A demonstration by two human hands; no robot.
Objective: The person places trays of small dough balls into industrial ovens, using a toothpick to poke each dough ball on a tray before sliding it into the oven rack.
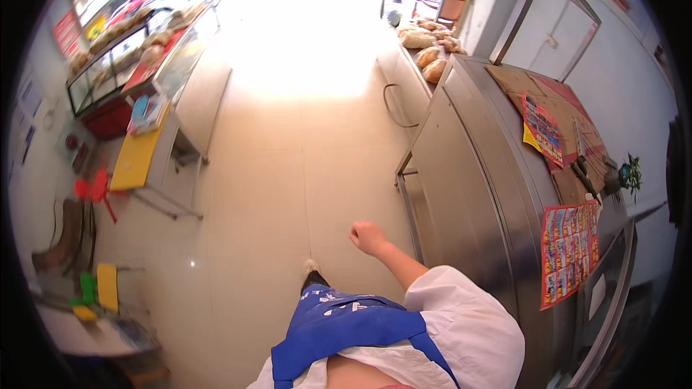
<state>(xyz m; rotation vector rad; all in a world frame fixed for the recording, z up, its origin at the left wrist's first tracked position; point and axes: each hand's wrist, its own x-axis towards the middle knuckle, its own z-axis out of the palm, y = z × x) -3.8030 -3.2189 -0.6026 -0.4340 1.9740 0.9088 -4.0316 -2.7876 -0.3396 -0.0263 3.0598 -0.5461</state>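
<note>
My right hand hangs in front of my body above the tiled floor, its fingers curled in, with nothing seen in it. A white short sleeve covers the upper arm, and a blue apron with white marks covers my front. One light-coloured shoe shows below the apron. My left hand is out of view. Nearest to the right hand stands a large stainless steel cabinet, not touched by it.
Bagged bread lies on a counter beyond the cabinet. Printed flyers, cardboard and a potted plant are on the cabinet top. At left stand a yellow-topped desk, a red stool and a glass display case.
</note>
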